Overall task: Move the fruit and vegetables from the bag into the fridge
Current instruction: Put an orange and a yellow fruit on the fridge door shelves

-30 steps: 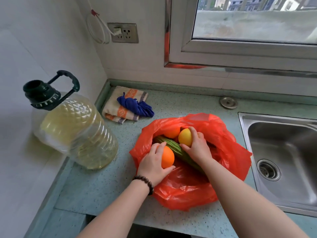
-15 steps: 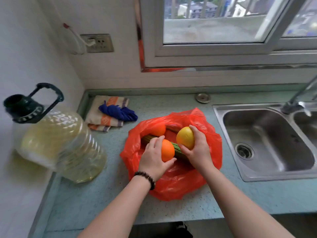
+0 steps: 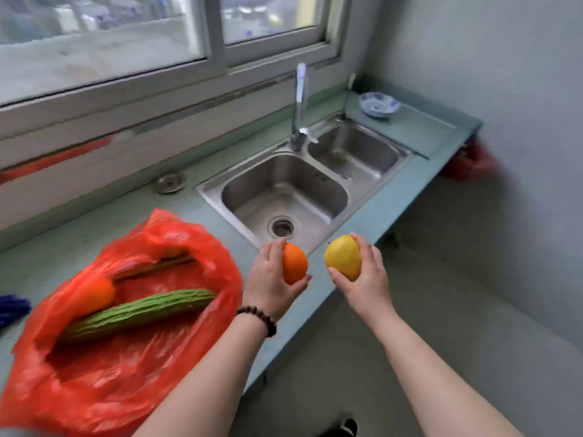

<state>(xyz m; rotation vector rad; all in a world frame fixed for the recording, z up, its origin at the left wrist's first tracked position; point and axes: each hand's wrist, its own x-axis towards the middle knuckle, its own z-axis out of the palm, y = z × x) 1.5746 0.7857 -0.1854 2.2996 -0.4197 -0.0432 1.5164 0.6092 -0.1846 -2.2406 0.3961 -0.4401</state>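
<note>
1. Nearest the camera, two bare forearms reach forward. The left hand (image 3: pixel 271 275), with a dark bead bracelet at its wrist, has fingers and thumb curled round a round orange fruit (image 3: pixel 295 263). The right hand (image 3: pixel 366 275) wraps its fingers round a round yellow fruit (image 3: pixel 343 261). Both fruits are held in the air, clear of the bag, over the front edge of the green speckled stone counter (image 3: pixel 372 212).

2. The step in hand looks like carrying: two pieces are out of the bag and on their way. No fridge is in view, so the next move calls for turning away from the counter to find it. With both hands full, opening its door will probably need one fruit set down or tucked away.

3. To the left, the crumpled red plastic bag (image 3: pixel 104 373) lies open on the counter. Inside are a long ridged green gourd (image 3: pixel 138 312) lying slantwise, a second orange fruit (image 3: pixel 96 293) just beside it, and, further in, a slim green stalk-like vegetable (image 3: pixel 154 266), partly hidden.

4. Beyond, the two-basin steel sink (image 3: pixel 284 197) holds nothing visible in either basin.

5. Farthest, a blue-patterned white bowl (image 3: pixel 379 104) sits on the counter's end; its contents cannot be made out.
</note>
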